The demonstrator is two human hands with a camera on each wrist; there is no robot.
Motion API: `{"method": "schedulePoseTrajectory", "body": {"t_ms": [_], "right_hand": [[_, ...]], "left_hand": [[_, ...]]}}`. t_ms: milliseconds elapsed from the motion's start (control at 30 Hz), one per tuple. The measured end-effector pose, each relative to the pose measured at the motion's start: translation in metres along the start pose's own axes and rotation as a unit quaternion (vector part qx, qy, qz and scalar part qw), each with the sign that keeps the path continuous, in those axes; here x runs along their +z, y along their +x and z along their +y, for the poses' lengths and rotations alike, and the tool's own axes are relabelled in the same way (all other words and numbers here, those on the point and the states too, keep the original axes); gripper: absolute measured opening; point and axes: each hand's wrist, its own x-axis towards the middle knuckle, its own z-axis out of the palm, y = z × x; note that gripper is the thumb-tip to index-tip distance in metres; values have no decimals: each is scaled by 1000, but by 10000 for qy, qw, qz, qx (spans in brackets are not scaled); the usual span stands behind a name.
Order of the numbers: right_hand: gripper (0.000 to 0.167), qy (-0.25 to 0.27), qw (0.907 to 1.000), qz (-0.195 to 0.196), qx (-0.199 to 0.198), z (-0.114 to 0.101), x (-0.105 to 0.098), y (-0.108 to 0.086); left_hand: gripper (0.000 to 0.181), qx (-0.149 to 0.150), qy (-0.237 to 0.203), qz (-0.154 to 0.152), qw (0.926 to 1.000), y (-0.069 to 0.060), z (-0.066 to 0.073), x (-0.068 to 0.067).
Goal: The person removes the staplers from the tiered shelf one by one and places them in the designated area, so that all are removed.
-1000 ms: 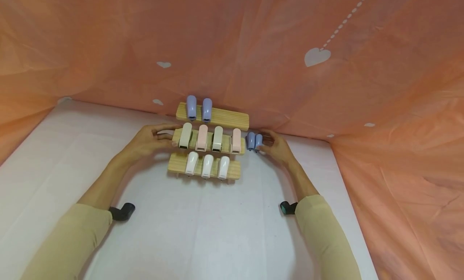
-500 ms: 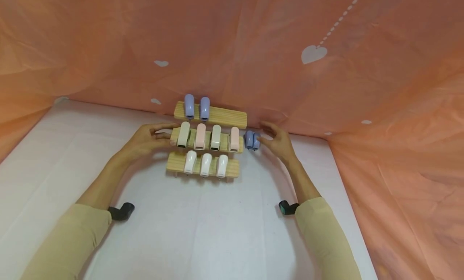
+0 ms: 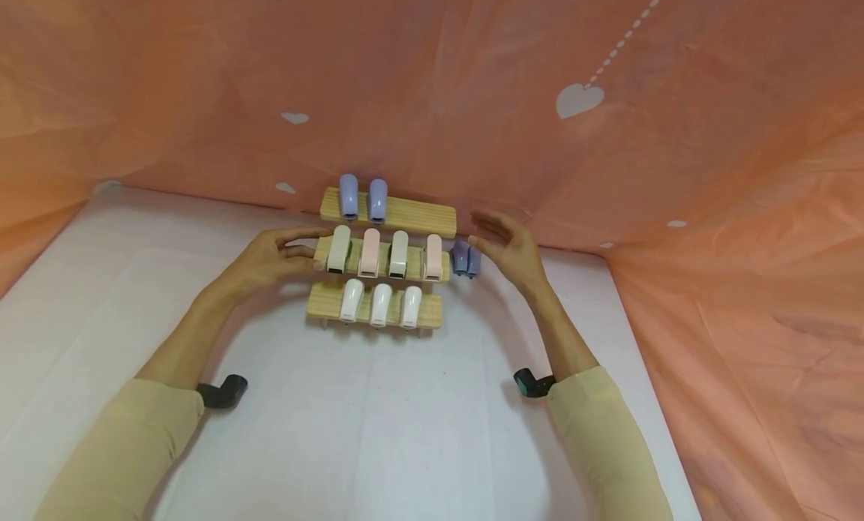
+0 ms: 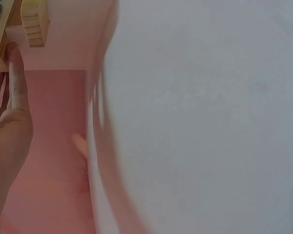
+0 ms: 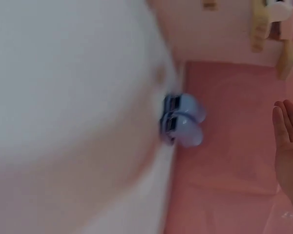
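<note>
A three-tier wooden rack stands at the back of the white table in the head view. Two lilac mini staplers sit on its top board; pale green and pink staplers line the middle one; three white staplers fill the lowest. My left hand holds the left end of the middle board, thumb in front and a finger behind. Two blue staplers stand side by side right of the rack. Over them my right hand is raised, fingers apart and holding nothing.
Behind the rack hangs an orange curtain with white hearts, which also lines the right side. The white tabletop stretches out in front of the rack. A dark wrist camera sits at the left sleeve.
My right hand has let go of the two blue staplers and lifted up from them, its fingers spreading. The left hand stays at the rack's end. The head view shifts slightly.
</note>
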Motion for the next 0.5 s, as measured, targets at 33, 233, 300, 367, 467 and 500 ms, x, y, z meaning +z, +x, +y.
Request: {"method": "schedulePoseTrajectory", "body": {"t_ms": [33,233,300,367,467,500], "right_hand": [[48,148,9999,29,-11,1,0,2],[47,494,9982,82,-317,4,7,14],[46,556,9974,25,-462,1,11,19],[46,659,9963,-29,-549,-2,15,22],[47,788,9950,-130,-604,-7,22,25],[48,829,9946,-160,-600,-8,24,25]], "left_hand": [[61,11,16,-31,10000,0,0,0],[61,-34,227,-27,9997,0,1,-3],[61,-18,272,-9,9996,1,2,-4],[60,20,297,-29,9996,1,3,-5],[61,57,323,-90,9994,3,4,-5],[61,49,337,-109,9994,3,4,-4]]}}
